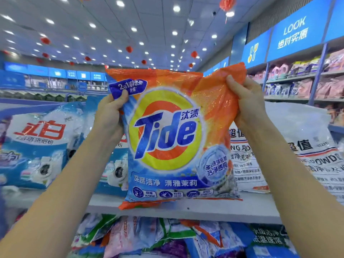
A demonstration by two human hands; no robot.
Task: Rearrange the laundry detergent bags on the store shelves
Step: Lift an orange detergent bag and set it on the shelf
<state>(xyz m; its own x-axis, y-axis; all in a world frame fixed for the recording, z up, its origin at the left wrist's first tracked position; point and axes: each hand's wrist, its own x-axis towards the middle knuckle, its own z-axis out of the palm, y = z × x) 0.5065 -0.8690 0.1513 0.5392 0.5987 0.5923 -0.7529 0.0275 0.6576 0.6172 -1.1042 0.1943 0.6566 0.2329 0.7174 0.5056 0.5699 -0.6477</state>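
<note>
Tide detergent bag (167,138) held upright, long axis vertical, bottom edge low over the front of the shelf (204,207). Hangs straight down from both corners: left grip (109,116) pinched on the upper left, right grip (245,103) bunched on the upper right, equally near. Probably bound forward, between blue-and-white bags (37,146) and white bags (305,146).

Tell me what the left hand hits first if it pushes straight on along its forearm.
Probably the blue-and-white detergent bag standing on the shelf just behind the left hand, which grips the Tide bag by a corner; depth is unclear from one view.
</note>
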